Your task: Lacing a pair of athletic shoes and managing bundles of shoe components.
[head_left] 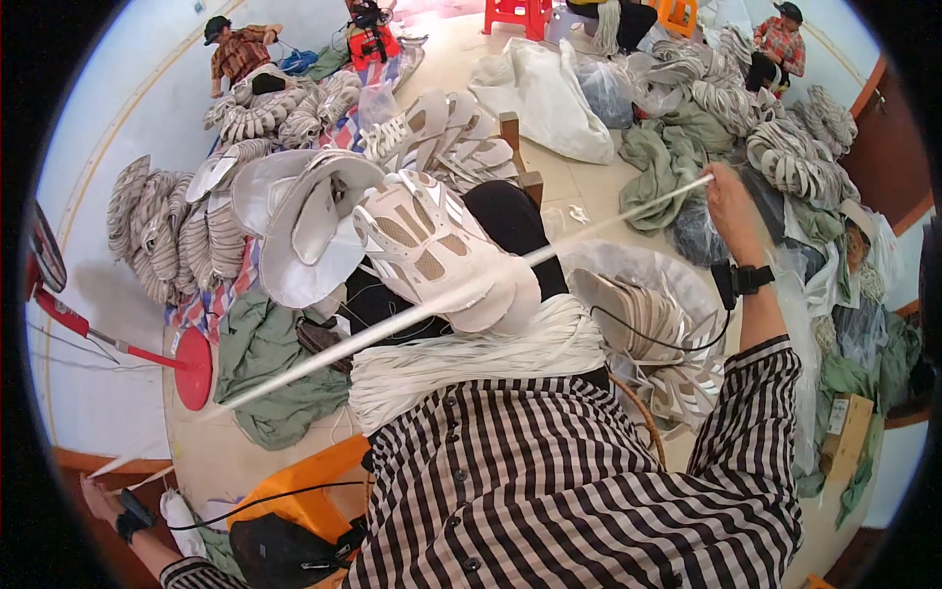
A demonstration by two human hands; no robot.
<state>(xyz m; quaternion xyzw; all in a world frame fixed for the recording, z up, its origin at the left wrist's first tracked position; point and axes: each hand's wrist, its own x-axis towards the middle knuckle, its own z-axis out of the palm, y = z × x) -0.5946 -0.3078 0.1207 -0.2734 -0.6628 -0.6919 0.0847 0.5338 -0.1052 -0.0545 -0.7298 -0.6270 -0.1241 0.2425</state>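
A long white shoelace is stretched slantwise across my body, blurred along part of its length. My right hand, raised at the right, is closed on its upper end. Far out at the lower left, my left hand is closed on the other end, its fingers partly smeared. Beneath the lace, stacked beige-and-white shoe uppers rest on my lap. A thick bundle of loose white shoelaces lies across my waist. Left of the uppers are white curved shoe pieces.
Bundled uppers are heaped at the left wall, near a red round-based stand. More uppers sit in a clear bag beside my right thigh. A white sack lies ahead. Other people sit farther back among piles.
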